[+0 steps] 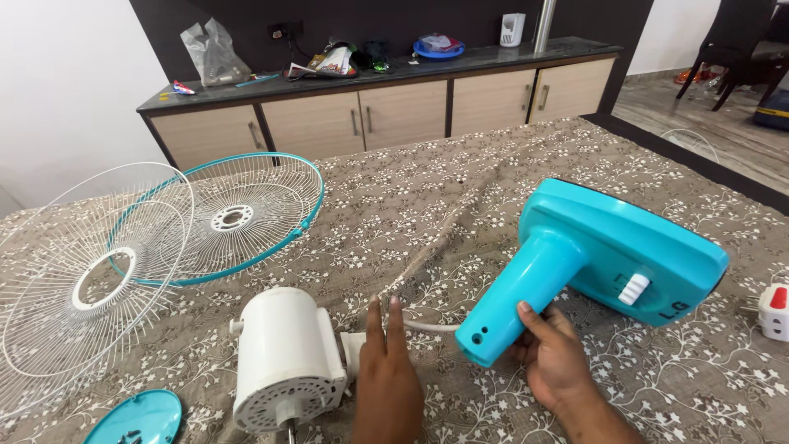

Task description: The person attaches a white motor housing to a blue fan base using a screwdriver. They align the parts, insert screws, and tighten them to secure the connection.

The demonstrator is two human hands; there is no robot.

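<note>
My right hand (552, 362) grips the neck of a turquoise fan base (612, 255), which is tilted up off the patterned bedspread. A white cord (427, 326) runs out of the neck's open end. My left hand (386, 374) rests flat beside it with two fingers stretched out, right next to a white fan motor housing (283, 358) lying on the cloth. The hand touches or nearly touches the housing's neck piece.
Two wire fan grilles, one white (82, 271) and one with a turquoise rim (238, 218), lie at the left. A turquoise cap (136, 418) holding small screws sits at bottom left. A white plug adapter (774, 311) lies at the right edge. A cluttered sideboard (378, 107) stands behind.
</note>
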